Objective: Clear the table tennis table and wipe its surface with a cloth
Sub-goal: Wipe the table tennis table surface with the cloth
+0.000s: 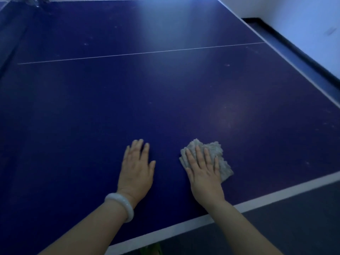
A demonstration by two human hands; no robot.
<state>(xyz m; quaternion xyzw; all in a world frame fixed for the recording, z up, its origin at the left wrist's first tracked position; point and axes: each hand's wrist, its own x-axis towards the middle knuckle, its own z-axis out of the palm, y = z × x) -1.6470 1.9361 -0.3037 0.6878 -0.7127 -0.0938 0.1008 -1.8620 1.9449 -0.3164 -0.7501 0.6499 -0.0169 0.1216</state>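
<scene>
A crumpled grey terry cloth is pressed flat onto the dark blue table tennis table near its white-edged near border by the right hand, fingers spread; the left hand, with a pale bangle at the wrist, is laid open, palm down, just beside it.

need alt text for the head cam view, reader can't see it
A person's right hand presses a crumpled grey cloth flat on a dark blue table tennis table near its white-edged end, while the left hand, with a pale bangle on the wrist, rests palm down beside it.
</scene>
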